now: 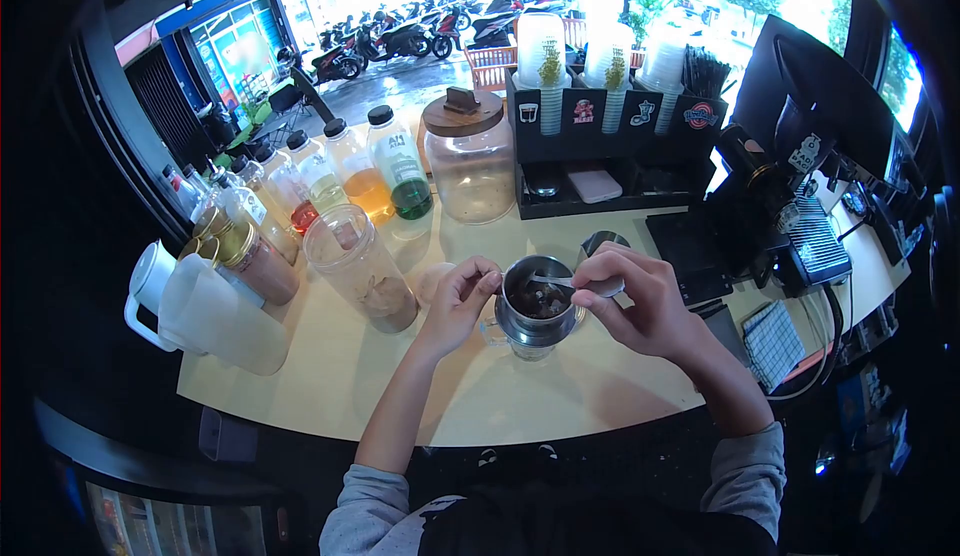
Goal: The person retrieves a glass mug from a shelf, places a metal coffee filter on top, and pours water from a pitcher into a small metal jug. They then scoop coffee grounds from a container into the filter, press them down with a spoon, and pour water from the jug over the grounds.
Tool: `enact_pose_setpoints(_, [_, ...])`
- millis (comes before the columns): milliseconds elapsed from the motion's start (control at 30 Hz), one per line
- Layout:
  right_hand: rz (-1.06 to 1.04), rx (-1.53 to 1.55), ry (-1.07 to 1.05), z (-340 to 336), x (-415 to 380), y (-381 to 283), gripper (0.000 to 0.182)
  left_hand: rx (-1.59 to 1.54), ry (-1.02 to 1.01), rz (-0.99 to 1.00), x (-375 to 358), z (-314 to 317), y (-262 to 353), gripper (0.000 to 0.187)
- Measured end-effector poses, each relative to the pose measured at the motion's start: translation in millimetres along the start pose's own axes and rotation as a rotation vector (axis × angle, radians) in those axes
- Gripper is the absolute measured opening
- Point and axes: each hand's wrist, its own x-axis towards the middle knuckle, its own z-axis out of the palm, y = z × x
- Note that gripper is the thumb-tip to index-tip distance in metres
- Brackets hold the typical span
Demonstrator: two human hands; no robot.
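A metal drip coffee filter (537,334) stands on a glass mug (532,353), with dark coffee and a few paler bubbles or clumps inside. My left hand (462,301) is closed at its left rim, thumb and fingers pinched together there. Between the thumb and fingers of my right hand (640,301) is a spoon (550,280), its tip reaching into the filter over the coffee. Behind my right fingers stands a small metal cup (603,240), partly hidden. Left of my left hand, a clear jar (370,276) holds brown powder.
Bottles of coloured syrup (400,171), a wood-lidded glass jar (470,171) and a black cup rack (610,146) line the back. White pitchers (215,316) stand at left. A black machine (750,196) and a checked cloth (772,346) are at right.
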Motion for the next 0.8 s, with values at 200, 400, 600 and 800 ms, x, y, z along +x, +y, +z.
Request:
enact_pose_setpoints(200, [-0.013, 0.004, 0.001, 7, 6, -4, 0.019, -0.037, -0.030, -0.040, 0, -4, 1, 0.020])
enact_pose_setpoints(400, [-0.051, -0.035, -0.017, 9, 11, -7, 0.019, -0.028, -0.033, -0.058, -2, -6, 1, 0.021])
enact_pose_setpoints(600, [-0.087, -0.066, -0.029, 10, 14, -11, 0.015, -0.011, -0.012, -0.088, -3, -5, 1, 0.022])
enact_pose_setpoints(800, [-0.109, -0.098, -0.073, 10, 14, -16, 0.016, 0.297, 0.207, 0.222, -2, 14, 32, 0.024])
